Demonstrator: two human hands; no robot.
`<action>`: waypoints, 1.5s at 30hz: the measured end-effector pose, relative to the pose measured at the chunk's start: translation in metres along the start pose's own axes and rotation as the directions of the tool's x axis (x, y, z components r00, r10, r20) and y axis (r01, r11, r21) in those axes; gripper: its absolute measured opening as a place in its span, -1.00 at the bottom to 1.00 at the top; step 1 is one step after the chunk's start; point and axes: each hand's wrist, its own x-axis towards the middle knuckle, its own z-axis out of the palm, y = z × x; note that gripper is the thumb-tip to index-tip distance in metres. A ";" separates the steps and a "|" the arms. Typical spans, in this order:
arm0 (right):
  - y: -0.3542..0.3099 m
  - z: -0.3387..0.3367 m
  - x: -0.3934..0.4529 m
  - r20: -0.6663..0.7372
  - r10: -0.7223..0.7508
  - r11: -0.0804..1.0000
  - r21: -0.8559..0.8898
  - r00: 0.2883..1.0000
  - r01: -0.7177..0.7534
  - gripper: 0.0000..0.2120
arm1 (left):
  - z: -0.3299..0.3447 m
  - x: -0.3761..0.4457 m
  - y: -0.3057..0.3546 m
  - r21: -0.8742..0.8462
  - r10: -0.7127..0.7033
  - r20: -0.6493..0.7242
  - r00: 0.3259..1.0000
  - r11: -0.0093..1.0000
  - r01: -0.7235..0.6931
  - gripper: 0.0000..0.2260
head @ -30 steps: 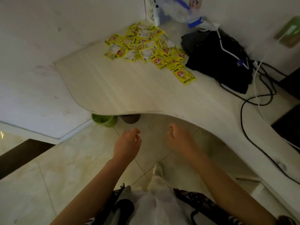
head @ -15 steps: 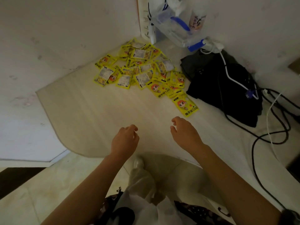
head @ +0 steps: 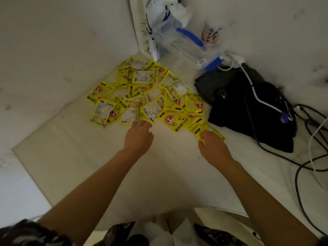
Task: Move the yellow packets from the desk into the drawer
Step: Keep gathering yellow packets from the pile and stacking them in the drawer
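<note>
Several yellow packets (head: 150, 96) lie in a loose pile on the pale desk (head: 74, 157), in the corner by the wall. My left hand (head: 139, 136) reaches the pile's near edge, its bent fingertips touching a packet with a white label (head: 152, 110); it holds nothing. My right hand (head: 213, 146) lies on the nearest packet (head: 221, 136), fingers over it and thumb at its near edge. Whether it pinches the packet is not clear. No drawer is in view.
A black bag (head: 248, 110) with a white cable (head: 262, 102) over it sits right of the pile. Black cables (head: 301, 166) trail along the desk's right side. A clear jug with blue trim (head: 182, 45), a white paper bag (head: 142, 23) and a can (head: 210, 35) stand at the back.
Both hands have moved forward from the desk's front edge to the pile. My head has come closer, and the packets look larger.
</note>
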 end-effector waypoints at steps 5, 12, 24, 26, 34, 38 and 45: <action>0.009 -0.002 0.024 -0.009 0.077 0.996 -0.050 0.997 -0.077 -0.69 | 0.005 0.057 0.001 0.108 0.055 0.028 0.998 0.992 -0.058 -0.54; 0.023 0.002 0.044 0.023 0.164 0.984 -0.070 0.986 -0.162 -0.54 | 0.015 0.102 0.006 0.147 -0.025 0.070 0.997 0.989 0.014 -0.38; 0.033 0.018 0.049 0.012 0.210 0.955 -0.216 0.978 -0.202 -0.48 | 0.034 0.094 0.012 0.157 -0.073 -0.090 0.993 0.984 0.087 -0.43; 0.032 0.018 0.046 0.019 0.208 0.956 -0.216 0.978 -0.199 -0.47 | 0.035 0.086 0.017 0.109 -0.116 -0.069 0.991 0.986 0.123 -0.38; 0.030 0.021 0.023 0.053 0.154 0.973 -0.185 0.987 -0.141 -0.56 | 0.041 0.047 0.031 -0.171 -0.168 0.001 0.986 0.971 0.165 -0.32; 0.026 0.019 0.015 0.075 0.123 0.987 -0.115 0.990 -0.114 -0.64 | 0.035 0.025 0.022 -0.139 -0.244 0.110 0.963 0.956 0.258 -0.28; 0.002 0.011 0.026 0.084 -0.038 0.999 -0.015 0.996 0.040 -0.74 | 0.013 0.009 -0.026 -0.169 -0.295 0.001 0.956 0.942 0.290 -0.55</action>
